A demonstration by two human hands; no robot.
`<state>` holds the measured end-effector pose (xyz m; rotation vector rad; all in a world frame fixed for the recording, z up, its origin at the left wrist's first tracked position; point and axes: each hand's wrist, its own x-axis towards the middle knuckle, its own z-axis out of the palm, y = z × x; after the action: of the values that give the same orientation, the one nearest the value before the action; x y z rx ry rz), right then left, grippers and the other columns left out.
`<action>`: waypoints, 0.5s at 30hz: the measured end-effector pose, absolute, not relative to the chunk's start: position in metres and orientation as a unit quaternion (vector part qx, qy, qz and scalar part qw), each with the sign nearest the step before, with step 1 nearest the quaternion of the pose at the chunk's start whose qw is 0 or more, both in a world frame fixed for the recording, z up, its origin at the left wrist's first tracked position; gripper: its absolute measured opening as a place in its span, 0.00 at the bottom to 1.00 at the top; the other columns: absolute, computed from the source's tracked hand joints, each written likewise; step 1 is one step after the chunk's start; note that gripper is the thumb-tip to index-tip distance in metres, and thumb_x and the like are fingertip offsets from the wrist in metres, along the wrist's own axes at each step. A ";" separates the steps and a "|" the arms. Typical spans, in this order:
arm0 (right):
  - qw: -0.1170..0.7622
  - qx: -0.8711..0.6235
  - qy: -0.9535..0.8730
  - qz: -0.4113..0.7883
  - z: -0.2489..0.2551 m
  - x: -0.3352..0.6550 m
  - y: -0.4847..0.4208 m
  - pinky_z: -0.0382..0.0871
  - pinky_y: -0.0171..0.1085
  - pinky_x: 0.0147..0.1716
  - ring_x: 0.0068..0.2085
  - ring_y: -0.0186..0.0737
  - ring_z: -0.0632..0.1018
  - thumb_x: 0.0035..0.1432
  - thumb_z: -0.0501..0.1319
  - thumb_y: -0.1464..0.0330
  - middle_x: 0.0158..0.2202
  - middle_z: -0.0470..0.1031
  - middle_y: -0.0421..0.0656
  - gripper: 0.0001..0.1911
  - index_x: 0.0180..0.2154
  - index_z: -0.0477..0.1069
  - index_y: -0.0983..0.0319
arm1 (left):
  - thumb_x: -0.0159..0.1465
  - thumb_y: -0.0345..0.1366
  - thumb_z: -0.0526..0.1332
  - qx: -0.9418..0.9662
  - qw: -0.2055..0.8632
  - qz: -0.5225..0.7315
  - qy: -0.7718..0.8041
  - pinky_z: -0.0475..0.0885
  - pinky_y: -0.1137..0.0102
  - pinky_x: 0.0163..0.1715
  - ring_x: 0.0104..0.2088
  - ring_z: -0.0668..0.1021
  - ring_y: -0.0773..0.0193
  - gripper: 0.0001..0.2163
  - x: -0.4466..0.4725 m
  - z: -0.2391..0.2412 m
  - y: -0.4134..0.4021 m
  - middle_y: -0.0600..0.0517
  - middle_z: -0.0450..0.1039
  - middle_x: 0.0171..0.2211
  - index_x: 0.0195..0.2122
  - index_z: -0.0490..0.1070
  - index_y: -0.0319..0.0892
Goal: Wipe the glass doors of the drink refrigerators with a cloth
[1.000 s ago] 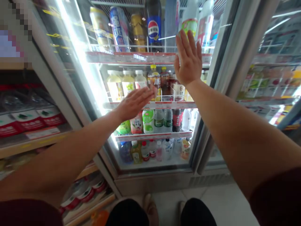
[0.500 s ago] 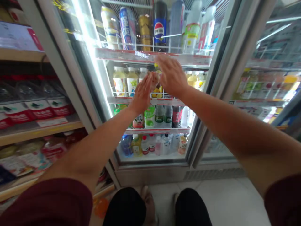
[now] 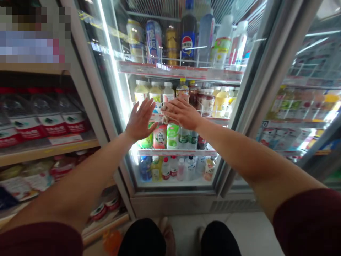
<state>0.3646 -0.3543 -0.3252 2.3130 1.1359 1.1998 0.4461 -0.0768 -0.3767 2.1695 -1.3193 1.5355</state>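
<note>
My left hand (image 3: pixel 141 121) is open in front of the glass cooler door (image 3: pixel 130 185), its fingers spread and thumb apart, holding nothing. To its right, my right hand (image 3: pixel 183 113) lies flat against the door with its fingers close together, pointing left. Under those fingertips shows a small crumpled pale thing (image 3: pixel 166 115) that looks like a cloth; its full shape is hidden by the hand. Behind the glass, by the hands, stand a red-labelled bottle (image 3: pixel 160 137) and a green-labelled bottle (image 3: pixel 172 137).
Several cans and bottles, among them a Pepsi bottle (image 3: pixel 188 42), fill the cooler's top shelf. On the left, an open shelf (image 3: pixel 53 151) holds red-labelled water bottles (image 3: pixel 50 121). A second cooler door (image 3: pixel 290 103) is on the right. My knees are bent above the tiled floor (image 3: pixel 239 227).
My left hand has moved left and down, away from the right one, with its fingers spread. My right hand has come down and left, and the pale crumpled thing now shows under its fingers.
</note>
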 end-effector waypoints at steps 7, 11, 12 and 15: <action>0.106 0.792 0.397 0.451 -0.292 0.387 -0.373 0.52 0.65 0.80 0.77 0.52 0.66 0.78 0.52 0.69 0.75 0.68 0.43 0.24 0.69 0.71 0.55 | 0.80 0.59 0.48 0.731 0.244 0.553 -0.317 0.26 0.52 0.81 0.82 0.41 0.52 0.38 0.486 -0.339 -0.069 0.48 0.40 0.82 0.83 0.47 0.42; 0.039 0.782 0.343 0.519 -0.316 0.389 -0.376 0.47 0.69 0.80 0.81 0.55 0.57 0.77 0.51 0.71 0.78 0.63 0.43 0.29 0.73 0.66 0.53 | 0.78 0.57 0.51 0.730 0.260 0.547 -0.316 0.25 0.54 0.81 0.82 0.40 0.51 0.38 0.486 -0.339 -0.076 0.48 0.41 0.82 0.82 0.50 0.43; 0.056 0.784 0.366 0.498 -0.324 0.389 -0.373 0.49 0.68 0.80 0.81 0.55 0.58 0.77 0.52 0.70 0.77 0.64 0.42 0.27 0.72 0.68 0.52 | 0.78 0.56 0.51 0.731 0.258 0.546 -0.317 0.25 0.53 0.81 0.82 0.40 0.51 0.38 0.485 -0.340 -0.076 0.48 0.42 0.82 0.82 0.50 0.42; 0.123 0.783 0.453 0.407 -0.325 0.393 -0.359 0.54 0.62 0.81 0.79 0.50 0.62 0.77 0.56 0.68 0.76 0.67 0.40 0.24 0.69 0.71 0.50 | 0.78 0.57 0.50 0.732 0.257 0.545 -0.317 0.25 0.54 0.81 0.82 0.41 0.50 0.38 0.482 -0.342 -0.074 0.46 0.43 0.82 0.82 0.50 0.42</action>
<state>0.3926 -0.3590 -0.3249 2.2846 1.3223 1.1877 0.4819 -0.0737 -0.3415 1.9855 -0.8601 1.4790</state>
